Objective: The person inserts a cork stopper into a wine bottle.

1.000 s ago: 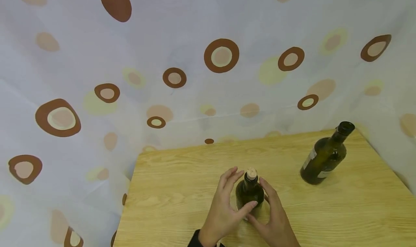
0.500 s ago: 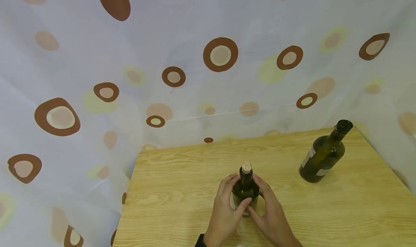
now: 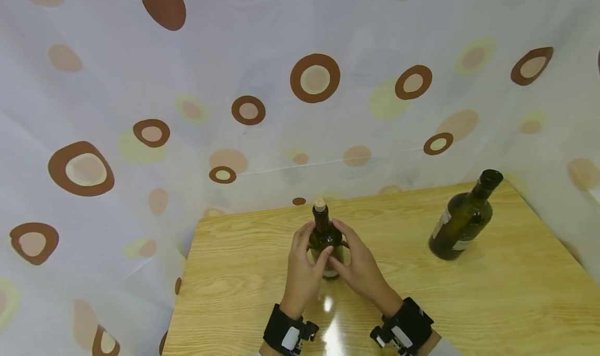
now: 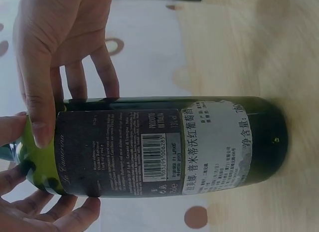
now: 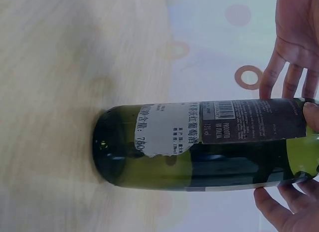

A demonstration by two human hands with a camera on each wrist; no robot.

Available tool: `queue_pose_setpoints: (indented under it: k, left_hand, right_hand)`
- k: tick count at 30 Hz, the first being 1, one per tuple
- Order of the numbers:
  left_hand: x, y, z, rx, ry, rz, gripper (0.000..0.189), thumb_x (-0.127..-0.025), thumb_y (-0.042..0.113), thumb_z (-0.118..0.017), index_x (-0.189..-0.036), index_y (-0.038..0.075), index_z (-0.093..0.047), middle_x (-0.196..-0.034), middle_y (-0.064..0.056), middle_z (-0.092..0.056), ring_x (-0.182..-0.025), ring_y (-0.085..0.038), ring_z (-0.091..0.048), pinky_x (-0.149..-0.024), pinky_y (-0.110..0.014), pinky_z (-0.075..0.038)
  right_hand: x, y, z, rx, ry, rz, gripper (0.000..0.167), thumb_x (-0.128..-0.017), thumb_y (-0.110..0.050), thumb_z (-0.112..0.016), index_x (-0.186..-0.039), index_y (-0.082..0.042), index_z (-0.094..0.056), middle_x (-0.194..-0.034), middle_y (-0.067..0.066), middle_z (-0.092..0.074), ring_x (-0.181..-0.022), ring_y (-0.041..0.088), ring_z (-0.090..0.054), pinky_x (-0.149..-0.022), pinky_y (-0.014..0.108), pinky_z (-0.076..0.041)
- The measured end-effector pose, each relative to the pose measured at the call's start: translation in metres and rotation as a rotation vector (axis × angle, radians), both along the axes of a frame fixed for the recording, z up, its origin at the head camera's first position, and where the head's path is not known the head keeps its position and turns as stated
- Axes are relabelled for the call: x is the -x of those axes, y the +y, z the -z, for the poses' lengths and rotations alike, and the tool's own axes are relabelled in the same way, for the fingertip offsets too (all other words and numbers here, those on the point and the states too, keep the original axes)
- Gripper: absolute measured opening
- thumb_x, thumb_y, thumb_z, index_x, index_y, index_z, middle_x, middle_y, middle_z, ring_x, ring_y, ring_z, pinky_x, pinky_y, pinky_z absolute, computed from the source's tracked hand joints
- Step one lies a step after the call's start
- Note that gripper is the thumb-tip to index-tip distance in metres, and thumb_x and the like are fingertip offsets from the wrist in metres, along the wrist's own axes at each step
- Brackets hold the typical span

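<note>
A dark green wine bottle [image 3: 326, 237] with a cork [image 3: 320, 204] in its mouth stands upright between both hands. My left hand [image 3: 299, 272] curls round the shoulder from the left, and my right hand [image 3: 364, 270] grips it from the right. The thumbs come close together on the near side. In the left wrist view, a black label [image 4: 114, 152] and a torn white label [image 4: 217, 144] show on the bottle. The right wrist view shows the bottle's rounded base [image 5: 107, 147] and, above it, the fingers of my left hand [image 5: 294, 62].
A second dark green bottle [image 3: 461, 220], with no cork in its mouth, stands at the right on the wooden table [image 3: 234, 293]. A pale curtain [image 3: 262, 49] with brown and yellow spots hangs behind the table and at its sides.
Both hands have closed in round the corked bottle and moved it away from me and to the left. The wrist straps have come into view. The other bottle stays where it was.
</note>
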State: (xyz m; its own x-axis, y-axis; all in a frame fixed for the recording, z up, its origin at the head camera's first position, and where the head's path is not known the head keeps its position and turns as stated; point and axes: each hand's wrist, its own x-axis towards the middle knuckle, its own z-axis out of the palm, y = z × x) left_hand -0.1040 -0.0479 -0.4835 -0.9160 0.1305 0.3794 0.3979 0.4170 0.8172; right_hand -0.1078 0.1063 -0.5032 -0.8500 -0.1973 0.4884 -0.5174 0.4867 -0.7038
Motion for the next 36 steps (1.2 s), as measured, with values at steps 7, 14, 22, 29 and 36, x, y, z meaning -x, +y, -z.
queue_pose_setpoints:
  k: [7,14,22,29,36]
  left_hand:
    - [0.031,-0.010,0.001,-0.035,-0.007,-0.011,0.059,-0.100,0.021,-0.065,-0.152,0.008,-0.041,-0.150,-0.018,-0.042,-0.131,-0.034,-0.051,-0.098,-0.053,-0.051]
    - [0.050,-0.012,0.001,-0.030,-0.041,-0.007,0.059,-0.100,0.021,-0.065,-0.152,0.007,-0.040,-0.150,-0.019,-0.041,-0.132,-0.037,-0.050,-0.099,-0.059,-0.049]
    - [0.059,-0.018,0.000,-0.028,-0.021,-0.029,0.059,-0.099,0.018,-0.065,-0.151,0.005,-0.041,-0.151,-0.021,-0.041,-0.130,-0.040,-0.051,-0.096,-0.063,-0.049]
    - [0.057,-0.022,0.003,-0.035,-0.004,-0.095,0.068,-0.100,0.024,-0.065,-0.156,0.006,-0.031,-0.156,-0.020,-0.035,-0.141,-0.039,-0.039,-0.108,-0.060,-0.040]
    - [0.006,-0.017,0.015,-0.025,0.151,-0.270,0.055,-0.095,0.010,-0.070,-0.144,0.000,-0.046,-0.149,-0.021,-0.041,-0.137,-0.037,-0.041,-0.107,-0.056,-0.041]
  right_hand:
    - [0.033,-0.011,0.000,-0.018,-0.039,-0.011,0.080,-0.085,-0.004,-0.080,-0.152,-0.001,-0.035,-0.151,0.021,-0.045,-0.130,0.039,-0.054,-0.092,0.047,-0.056]
    - [0.052,-0.013,0.002,-0.014,-0.057,-0.006,0.077,-0.089,-0.007,-0.077,-0.153,-0.003,-0.035,-0.152,0.021,-0.043,-0.132,0.039,-0.052,-0.093,0.046,-0.056]
    - [0.051,-0.016,-0.009,-0.136,-0.049,0.055,0.080,-0.090,-0.017,-0.077,-0.155,-0.005,-0.033,-0.156,0.022,-0.039,-0.138,0.041,-0.044,-0.102,0.058,-0.047]
    - [0.024,0.036,-0.023,-0.117,0.260,0.231,0.075,-0.093,-0.022,-0.074,-0.150,0.008,-0.036,-0.149,0.026,-0.044,-0.134,0.044,-0.045,-0.109,0.051,-0.041]
    - [-0.010,0.110,-0.022,-0.002,0.492,0.411,0.063,-0.101,-0.041,-0.058,-0.129,0.015,-0.055,-0.128,0.032,-0.057,-0.114,0.050,-0.053,-0.112,0.018,-0.031]
